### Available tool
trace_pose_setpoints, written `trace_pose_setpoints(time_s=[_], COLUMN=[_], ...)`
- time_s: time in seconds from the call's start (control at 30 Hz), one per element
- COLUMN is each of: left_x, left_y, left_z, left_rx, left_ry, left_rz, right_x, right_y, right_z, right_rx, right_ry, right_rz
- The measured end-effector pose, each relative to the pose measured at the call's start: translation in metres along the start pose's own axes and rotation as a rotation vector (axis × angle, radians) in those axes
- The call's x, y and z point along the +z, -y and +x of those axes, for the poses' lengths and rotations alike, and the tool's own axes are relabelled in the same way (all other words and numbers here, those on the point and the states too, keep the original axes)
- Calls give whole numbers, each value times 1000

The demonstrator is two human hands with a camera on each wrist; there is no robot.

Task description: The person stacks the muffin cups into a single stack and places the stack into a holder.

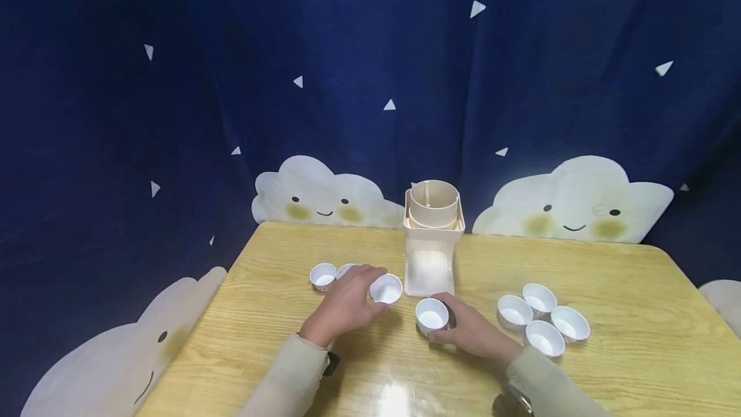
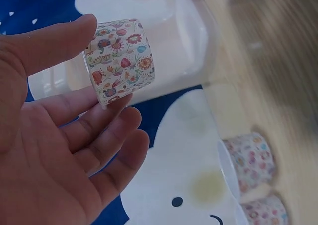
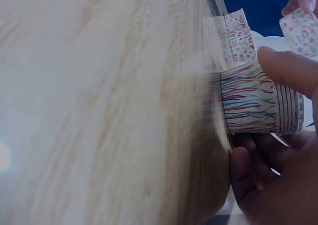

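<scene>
In the head view my left hand (image 1: 344, 304) pinches a small white paper baking cup (image 1: 386, 289) between thumb and fingers. The left wrist view shows a floral print on this cup (image 2: 121, 61), held off the table. To its right, my right hand (image 1: 471, 332) grips a stack of paper cups (image 1: 431, 316). Several rims show nested in that stack (image 3: 251, 98) in the right wrist view; its outermost cup has coloured wavy stripes, and its base is at the tabletop. Two more cups stand left of my left hand, one a patterned cup (image 1: 323, 277), the other partly hidden behind the hand.
Behind the hands stands a beige plastic device (image 1: 429, 262) with a round holder (image 1: 434, 204) on top. Several white cups (image 1: 515, 311) stand grouped on the right of the wooden table (image 1: 637, 314). A dark blue curtain (image 1: 359, 50) hangs along the table's back.
</scene>
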State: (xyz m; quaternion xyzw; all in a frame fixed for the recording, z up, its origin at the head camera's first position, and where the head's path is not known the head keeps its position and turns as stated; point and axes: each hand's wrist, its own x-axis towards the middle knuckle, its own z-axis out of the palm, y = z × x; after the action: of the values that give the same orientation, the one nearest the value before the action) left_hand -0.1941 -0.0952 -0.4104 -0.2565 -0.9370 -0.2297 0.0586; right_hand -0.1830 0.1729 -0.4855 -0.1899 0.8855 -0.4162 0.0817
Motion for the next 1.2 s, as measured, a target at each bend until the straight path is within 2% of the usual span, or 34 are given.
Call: trace_pose_setpoints(time_s=[0.37,0.73,1.07,1.2], left_x=[6,17,34,38], left_y=[-24,-45,-50,-49], left_z=[15,24,25,25], left_rx=[88,97,169,179], left_ry=[14,93,118,116], left_rz=[-17,-5,4,10], right_x=[2,2,1,3], right_y=[0,-5,-7,-6], right_z=[-2,-2,-2,-2], right_rx=[-47,-64,-120,-103], right_ry=[-4,2,-3,-9], right_rz=[28,60,80,71])
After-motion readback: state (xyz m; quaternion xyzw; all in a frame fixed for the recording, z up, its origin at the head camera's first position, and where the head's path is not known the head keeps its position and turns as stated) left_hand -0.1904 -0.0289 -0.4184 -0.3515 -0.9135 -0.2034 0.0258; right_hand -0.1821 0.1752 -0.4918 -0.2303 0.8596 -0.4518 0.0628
